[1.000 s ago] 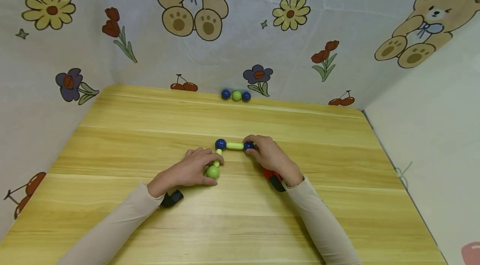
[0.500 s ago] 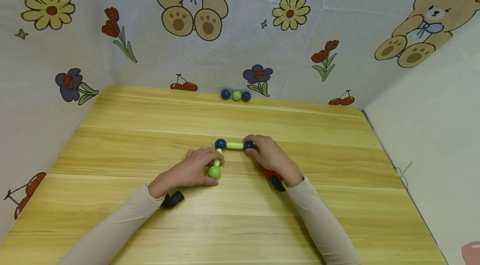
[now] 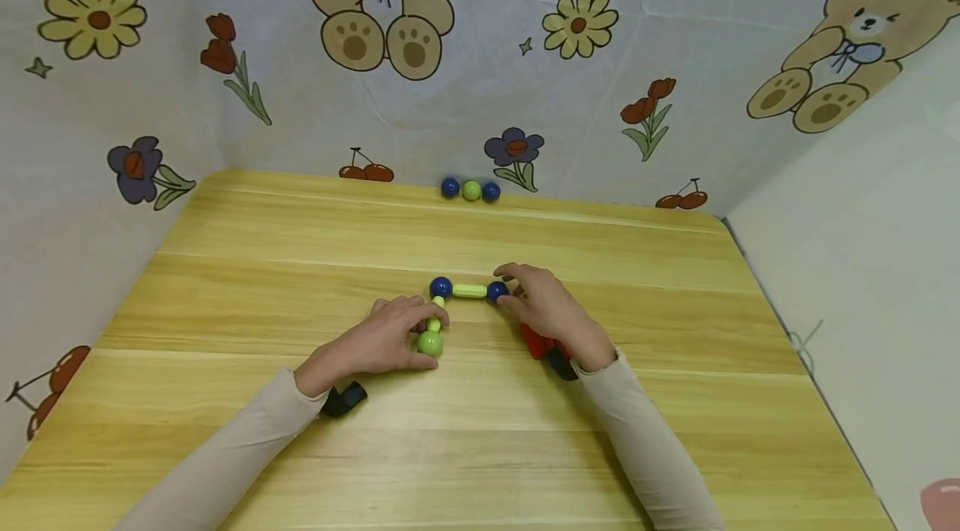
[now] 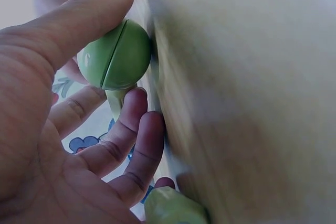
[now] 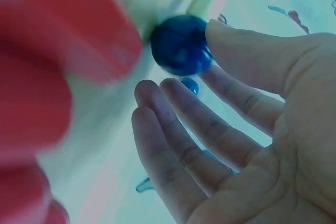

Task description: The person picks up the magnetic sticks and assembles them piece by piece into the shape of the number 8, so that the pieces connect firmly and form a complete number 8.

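Observation:
Magnetic sticks and balls form an L on the table. A yellow-green stick (image 3: 470, 291) joins the corner blue ball (image 3: 441, 288) to the right blue ball (image 3: 497, 292). Another stick (image 3: 435, 323) runs down to a green ball (image 3: 430, 343). My left hand (image 3: 386, 337) holds this green ball, thumb on one side and fingers around the stick's side. My right hand (image 3: 551, 306) is spread beside the right blue ball (image 5: 181, 45); its thumb is at the ball and the other fingers stand off it. The left palm hides part of the stick.
Two blue balls and a green ball (image 3: 471, 190) line the table's back edge. Red pieces (image 5: 94, 30), blurred, lie under my right hand. A pale green piece (image 4: 173, 206) sits by my left little finger. Black objects (image 3: 345, 399) show below both wrists. Patterned cloth (image 3: 480, 56) surrounds the table.
My right hand's fingers have loosened from the right blue ball and shifted slightly right. More red shows beneath that hand. The left hand and the L shape stay nearly still.

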The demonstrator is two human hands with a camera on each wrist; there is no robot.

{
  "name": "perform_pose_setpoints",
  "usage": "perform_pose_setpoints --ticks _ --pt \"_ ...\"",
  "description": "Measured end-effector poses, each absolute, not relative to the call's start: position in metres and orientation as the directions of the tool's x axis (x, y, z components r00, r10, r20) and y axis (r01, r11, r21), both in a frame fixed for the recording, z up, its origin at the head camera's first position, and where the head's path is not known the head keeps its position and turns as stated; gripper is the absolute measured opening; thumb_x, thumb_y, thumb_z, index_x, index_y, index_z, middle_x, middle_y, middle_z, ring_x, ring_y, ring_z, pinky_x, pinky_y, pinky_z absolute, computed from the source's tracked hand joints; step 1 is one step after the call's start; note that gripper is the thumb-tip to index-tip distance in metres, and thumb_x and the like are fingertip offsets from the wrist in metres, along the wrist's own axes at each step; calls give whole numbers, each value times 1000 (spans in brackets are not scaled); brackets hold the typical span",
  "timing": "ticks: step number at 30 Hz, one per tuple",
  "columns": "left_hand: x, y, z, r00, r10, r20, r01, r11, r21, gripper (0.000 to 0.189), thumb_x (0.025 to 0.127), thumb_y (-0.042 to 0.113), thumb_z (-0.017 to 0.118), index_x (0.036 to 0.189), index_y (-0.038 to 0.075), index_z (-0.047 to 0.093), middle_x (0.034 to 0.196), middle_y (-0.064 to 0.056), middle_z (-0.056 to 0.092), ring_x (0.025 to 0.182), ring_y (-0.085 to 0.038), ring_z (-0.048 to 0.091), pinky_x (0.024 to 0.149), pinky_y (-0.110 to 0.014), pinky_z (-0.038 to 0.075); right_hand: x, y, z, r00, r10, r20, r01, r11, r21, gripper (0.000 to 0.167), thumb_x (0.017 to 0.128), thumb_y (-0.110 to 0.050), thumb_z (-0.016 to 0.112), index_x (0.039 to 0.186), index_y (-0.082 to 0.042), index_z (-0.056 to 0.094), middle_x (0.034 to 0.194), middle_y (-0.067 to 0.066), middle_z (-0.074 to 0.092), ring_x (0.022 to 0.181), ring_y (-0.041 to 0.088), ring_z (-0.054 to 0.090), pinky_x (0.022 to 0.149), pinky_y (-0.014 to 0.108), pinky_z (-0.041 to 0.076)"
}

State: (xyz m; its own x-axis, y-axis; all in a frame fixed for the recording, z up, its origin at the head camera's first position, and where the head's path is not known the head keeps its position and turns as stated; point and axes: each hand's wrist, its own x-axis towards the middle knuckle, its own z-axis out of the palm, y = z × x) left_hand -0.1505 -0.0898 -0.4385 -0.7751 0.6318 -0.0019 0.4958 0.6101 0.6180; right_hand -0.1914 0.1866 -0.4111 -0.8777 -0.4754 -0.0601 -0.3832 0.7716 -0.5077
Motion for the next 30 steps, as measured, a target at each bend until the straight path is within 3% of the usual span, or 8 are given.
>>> perform_pose_setpoints --ticks 6,16,21,24,30 --pt "-151 -91 -439 -771 637 -3 499 607 618 49 79 36 86 120 23 63 96 8 56 91 -13 51 78 -37 28 -181 204 -403 -888 -458 -37 -375 769 -518 36 98 -17 67 131 -5 60 128 12 66 101 27 67 85 42 56" --pt "-157 -98 -437 -735 677 -37 486 565 666 57 80 34 85 130 20 62 102 9 61 98 -12 56 85 -40 31 -152 224 -407 -873 -485 -45 -404 773 -490 29 91 -20 75 116 -7 66 109 6 69 92 20 66 82 39 55" --pt "-163 -101 -433 -714 696 -77 438 530 727 54 81 27 85 130 18 63 105 7 64 101 -13 59 94 -40 42 -144 231 -409 -855 -518 -35 -452 777 -438 35 83 -25 83 108 -9 65 101 2 69 92 19 63 81 37 53" --pt "-166 -103 -432 -704 706 -83 414 502 759 52 82 23 84 128 15 64 105 4 65 100 -15 59 92 -36 49 -144 232 -410 -850 -524 -48 -459 782 -422 37 81 -26 85 106 -9 64 99 1 69 91 19 60 82 36 50" --pt "-170 -101 -432 -694 717 -66 428 485 763 49 83 22 84 127 13 63 102 1 64 97 -16 60 89 -35 51 -145 231 -412 -850 -522 -78 -446 790 -420 34 81 -22 85 106 -11 64 96 -2 68 87 16 55 81 35 48"
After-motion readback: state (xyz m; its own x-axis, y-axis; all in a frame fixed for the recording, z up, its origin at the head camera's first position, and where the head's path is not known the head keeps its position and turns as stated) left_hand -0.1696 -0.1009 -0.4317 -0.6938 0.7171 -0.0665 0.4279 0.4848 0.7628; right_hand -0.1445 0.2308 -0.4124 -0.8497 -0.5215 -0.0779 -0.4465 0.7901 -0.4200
